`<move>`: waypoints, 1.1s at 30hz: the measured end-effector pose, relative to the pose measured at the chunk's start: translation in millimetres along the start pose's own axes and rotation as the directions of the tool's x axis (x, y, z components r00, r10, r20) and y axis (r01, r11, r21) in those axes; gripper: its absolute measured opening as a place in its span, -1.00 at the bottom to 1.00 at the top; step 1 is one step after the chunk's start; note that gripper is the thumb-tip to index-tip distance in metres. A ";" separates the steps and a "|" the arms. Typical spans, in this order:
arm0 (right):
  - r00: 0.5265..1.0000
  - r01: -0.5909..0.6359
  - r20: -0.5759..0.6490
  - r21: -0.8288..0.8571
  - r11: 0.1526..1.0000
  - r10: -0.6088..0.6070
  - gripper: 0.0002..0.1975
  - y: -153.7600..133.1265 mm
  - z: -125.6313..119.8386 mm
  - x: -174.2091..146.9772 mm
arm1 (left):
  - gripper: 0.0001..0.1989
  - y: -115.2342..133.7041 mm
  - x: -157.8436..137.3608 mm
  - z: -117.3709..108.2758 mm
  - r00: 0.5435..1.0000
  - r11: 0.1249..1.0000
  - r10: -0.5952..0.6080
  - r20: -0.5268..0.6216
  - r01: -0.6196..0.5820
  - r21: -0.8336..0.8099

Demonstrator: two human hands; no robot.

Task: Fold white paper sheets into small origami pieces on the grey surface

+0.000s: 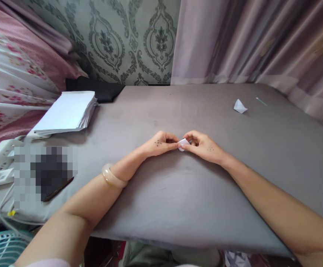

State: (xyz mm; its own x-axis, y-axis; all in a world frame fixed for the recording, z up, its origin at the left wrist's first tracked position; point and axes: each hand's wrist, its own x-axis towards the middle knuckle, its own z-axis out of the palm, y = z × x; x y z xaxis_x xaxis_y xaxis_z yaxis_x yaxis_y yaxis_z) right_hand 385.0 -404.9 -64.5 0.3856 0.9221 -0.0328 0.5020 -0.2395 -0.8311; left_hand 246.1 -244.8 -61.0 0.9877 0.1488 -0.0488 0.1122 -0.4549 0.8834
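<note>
A small folded piece of white paper (183,142) is held between both hands, just above the grey cloth-covered table (161,200). My left hand (163,144) pinches its left edge between thumb and fingers. From the other side my right hand (203,145) grips the paper, its thumb along the near edge and its fingers curled behind. Parts of the paper are hidden by the fingertips. A pale bangle (113,176) circles my left forearm.
A stack of white paper (67,113) lies at the left, beside a black folded item (100,89). A folded white paper piece (240,106) and a thin stick (261,101) lie far right. Power strips (0,157) and a fan (4,246) are at the left.
</note>
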 end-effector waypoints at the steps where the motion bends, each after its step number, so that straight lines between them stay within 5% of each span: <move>1: 1.000 0.005 0.020 0.004 1.000 -0.005 -0.67 0.3 -0.1 0.1 | -0.63 0.9 -0.2 1.5 1.000 1.000 0.006 -0.015 -0.006 0.010; 4: 0.998 0.065 0.027 -0.023 0.998 -0.065 -0.70 -0.6 0.1 0.1 | -0.70 2.3 0.1 6.8 0.992 0.992 0.069 -0.107 -0.057 0.112; 7: 0.976 0.171 -0.107 -0.165 0.971 -0.190 -0.73 -2.2 1.1 -0.6 | -0.76 0.5 2.5 10.6 0.942 0.937 0.250 -0.224 -0.177 0.301; 11: 0.886 0.289 -0.215 -0.434 0.853 -0.410 -0.81 -0.3 3.7 -3.2 | -0.75 -6.1 7.6 9.1 0.789 0.703 0.582 -0.199 -0.364 0.611; 14: 0.810 0.267 -0.240 -0.662 0.700 -0.536 -0.77 2.8 6.7 -4.3 | -0.71 -9.6 9.0 5.6 0.737 0.515 0.667 -0.108 -0.352 0.782; 17: 0.779 0.226 -0.173 -0.819 0.527 -0.603 -0.71 3.6 10.3 -2.8 | -0.69 -10.8 8.7 4.4 0.741 0.363 0.671 -0.038 -0.283 0.888; 21: 0.848 0.208 -0.078 -0.861 0.465 -0.524 -0.62 -0.9 14.5 -1.4 | -0.66 -9.4 8.6 7.0 0.814 0.244 0.577 0.070 -0.254 0.936; 26: 0.949 0.163 -0.037 -0.790 0.591 -0.312 -0.67 -7.2 14.8 -7.6 | -0.64 -4.3 4.3 11.7 0.891 0.332 0.441 0.109 -0.274 0.903; 33: 0.973 0.163 -0.057 -0.517 0.840 -0.224 -0.76 0.4 6.4 -8.9 | -0.72 -7.5 1.1 16.4 0.938 0.725 0.316 -0.142 -0.142 0.674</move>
State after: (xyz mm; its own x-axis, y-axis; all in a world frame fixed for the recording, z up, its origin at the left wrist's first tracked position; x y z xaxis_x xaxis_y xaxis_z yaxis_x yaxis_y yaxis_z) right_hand 376.9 -411.3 -68.1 0.3066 0.9335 0.1859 0.8851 -0.2078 -0.4163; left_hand 248.0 -255.6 -75.4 0.9465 0.1207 0.2992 0.0149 -0.9428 0.3330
